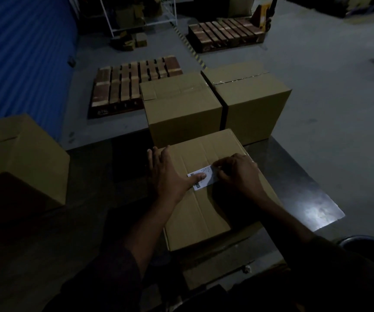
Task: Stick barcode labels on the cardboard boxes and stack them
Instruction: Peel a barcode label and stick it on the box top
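A sealed cardboard box (206, 212) lies on a dark table (305, 190) in front of me. A white barcode label (206, 179) sits on the box's top, across the centre seam. My left hand (170, 174) rests flat on the box with its fingers spread, and its thumb presses the label's left end. My right hand (237, 174) has its fingers curled at the label's right end, pinching or pressing it down. Two more closed cardboard boxes stand side by side beyond the table, the left box (181, 109) and the right box (253, 102).
Another cardboard box (19, 158) sits at the table's left. Two wooden pallets (134, 79) (224, 34) lie on the grey floor behind. A blue corrugated wall (19, 52) runs along the left. A white metal rack (141, 14) stands far back.
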Available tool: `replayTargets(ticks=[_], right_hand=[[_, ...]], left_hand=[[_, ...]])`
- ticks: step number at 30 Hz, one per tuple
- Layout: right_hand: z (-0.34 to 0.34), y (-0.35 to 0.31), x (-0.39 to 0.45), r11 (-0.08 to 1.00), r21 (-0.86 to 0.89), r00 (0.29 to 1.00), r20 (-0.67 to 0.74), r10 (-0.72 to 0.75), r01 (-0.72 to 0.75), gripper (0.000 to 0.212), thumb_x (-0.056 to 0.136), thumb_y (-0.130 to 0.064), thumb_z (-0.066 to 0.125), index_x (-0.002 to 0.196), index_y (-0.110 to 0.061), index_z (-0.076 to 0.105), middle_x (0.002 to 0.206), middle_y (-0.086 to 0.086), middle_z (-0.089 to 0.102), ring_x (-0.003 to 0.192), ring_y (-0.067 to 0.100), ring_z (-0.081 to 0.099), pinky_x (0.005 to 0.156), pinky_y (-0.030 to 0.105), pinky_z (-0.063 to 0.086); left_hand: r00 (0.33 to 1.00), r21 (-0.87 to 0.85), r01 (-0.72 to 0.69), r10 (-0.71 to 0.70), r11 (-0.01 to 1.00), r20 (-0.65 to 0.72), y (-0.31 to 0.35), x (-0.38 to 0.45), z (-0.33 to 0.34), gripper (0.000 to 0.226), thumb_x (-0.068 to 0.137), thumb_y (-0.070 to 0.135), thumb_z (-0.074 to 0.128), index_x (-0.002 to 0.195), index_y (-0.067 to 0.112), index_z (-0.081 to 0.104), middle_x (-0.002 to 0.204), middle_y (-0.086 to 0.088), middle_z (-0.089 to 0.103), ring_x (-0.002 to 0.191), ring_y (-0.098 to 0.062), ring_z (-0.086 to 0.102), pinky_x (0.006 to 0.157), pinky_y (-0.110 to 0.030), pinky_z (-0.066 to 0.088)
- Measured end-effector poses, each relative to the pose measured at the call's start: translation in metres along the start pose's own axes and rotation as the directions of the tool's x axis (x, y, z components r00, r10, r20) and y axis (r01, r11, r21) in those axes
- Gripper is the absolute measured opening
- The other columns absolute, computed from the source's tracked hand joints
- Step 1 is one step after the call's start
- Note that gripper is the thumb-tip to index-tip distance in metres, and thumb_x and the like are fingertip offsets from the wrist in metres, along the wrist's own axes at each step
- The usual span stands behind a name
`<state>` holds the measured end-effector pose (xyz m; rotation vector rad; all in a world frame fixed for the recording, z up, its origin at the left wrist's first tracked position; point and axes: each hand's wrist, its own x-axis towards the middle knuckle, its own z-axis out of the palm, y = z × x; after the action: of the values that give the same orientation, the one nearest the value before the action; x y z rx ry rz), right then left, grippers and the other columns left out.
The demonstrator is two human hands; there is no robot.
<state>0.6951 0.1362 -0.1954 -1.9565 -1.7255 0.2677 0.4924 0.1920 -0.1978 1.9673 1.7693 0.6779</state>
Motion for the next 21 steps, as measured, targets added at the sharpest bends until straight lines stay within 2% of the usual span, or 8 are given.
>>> replayTargets(ticks=[4, 7, 11, 14, 16, 18, 21], right_hand=[[0.000, 0.004, -0.001, 0.998, 0.067, 1.000, -0.008, 0.004, -0.003, 0.026, 0.091, -0.042, 0.059, 0.109, -0.032, 0.075, 0.104, -0.008, 0.071, 0.094, 0.008, 0.060, 0.089, 0.041, 0.051], [0.003, 0.002, -0.001, 1.000, 0.019, 0.999, -0.042, -0.004, 0.005, 0.023, 0.093, -0.037, 0.062, 0.111, -0.031, 0.074, 0.107, -0.007, 0.071, 0.097, 0.009, 0.057, 0.090, 0.039, 0.048], [-0.001, 0.002, -0.001, 0.997, 0.077, 1.000, -0.010, 0.001, 0.000, 0.018, 0.091, -0.038, 0.065, 0.103, -0.029, 0.076, 0.102, -0.008, 0.071, 0.094, 0.006, 0.058, 0.092, 0.044, 0.050], [-0.004, -0.006, -0.014, 0.995, 0.075, 0.997, -0.024, 0.072, -0.070, 0.027, 0.089, -0.043, 0.056, 0.108, -0.031, 0.072, 0.110, -0.010, 0.069, 0.108, 0.009, 0.057, 0.104, 0.050, 0.044], [-0.002, -0.016, -0.035, 0.986, 0.049, 0.983, -0.081, 0.162, -0.158, 0.027, 0.093, -0.039, 0.061, 0.117, -0.029, 0.067, 0.122, -0.006, 0.063, 0.121, 0.015, 0.050, 0.112, 0.044, 0.033], [0.002, -0.029, -0.061, 0.978, 0.001, 0.971, -0.124, 0.206, -0.208, 0.033, 0.096, -0.037, 0.063, 0.127, -0.025, 0.061, 0.127, -0.001, 0.059, 0.123, 0.020, 0.047, 0.107, 0.038, 0.032], [0.007, -0.037, -0.083, 0.983, -0.043, 0.975, -0.144, 0.172, -0.180, 0.040, 0.094, -0.035, 0.065, 0.131, -0.021, 0.060, 0.127, 0.002, 0.060, 0.118, 0.021, 0.050, 0.103, 0.039, 0.037]], left_hand=[[1.000, -0.027, -0.012, 0.012, 1.000, -0.019, -0.002, 0.001, 0.002, 0.136, 0.058, 0.084, 0.081, 0.164, 0.020, 0.025, 0.177, -0.011, 0.007, 0.163, -0.023, -0.007, 0.130, -0.054, 0.015], [1.000, -0.027, -0.024, 0.024, 0.999, -0.009, -0.003, 0.001, 0.002, 0.135, 0.059, 0.082, 0.082, 0.164, 0.020, 0.024, 0.177, -0.010, 0.006, 0.163, -0.023, -0.008, 0.130, -0.054, 0.015], [1.000, -0.016, -0.026, 0.026, 1.000, -0.001, -0.004, 0.002, 0.002, 0.137, 0.059, 0.085, 0.080, 0.165, 0.021, 0.021, 0.177, -0.008, 0.005, 0.163, -0.022, -0.008, 0.129, -0.058, 0.015], [0.994, 0.084, -0.026, 0.017, 0.996, 0.105, -0.003, 0.007, -0.002, 0.146, 0.061, 0.089, 0.075, 0.169, 0.020, 0.005, 0.178, -0.004, -0.007, 0.162, -0.020, -0.016, 0.128, -0.066, 0.005], [0.981, 0.178, -0.033, -0.002, 0.983, 0.196, 0.001, 0.015, -0.007, 0.153, 0.060, 0.092, 0.072, 0.169, 0.019, -0.007, 0.176, -0.003, -0.017, 0.160, -0.020, -0.025, 0.124, -0.070, -0.011], [0.964, 0.258, -0.083, 0.012, 0.963, 0.266, 0.006, 0.027, -0.013, 0.155, 0.059, 0.093, 0.070, 0.168, 0.019, -0.010, 0.175, -0.004, -0.019, 0.158, -0.021, -0.029, 0.120, -0.072, -0.017], [0.928, 0.305, -0.230, 0.114, 0.924, 0.354, 0.015, 0.040, -0.020, 0.146, 0.064, 0.091, 0.071, 0.169, 0.021, -0.002, 0.178, -0.002, -0.008, 0.160, -0.020, -0.022, 0.124, -0.068, -0.013]])
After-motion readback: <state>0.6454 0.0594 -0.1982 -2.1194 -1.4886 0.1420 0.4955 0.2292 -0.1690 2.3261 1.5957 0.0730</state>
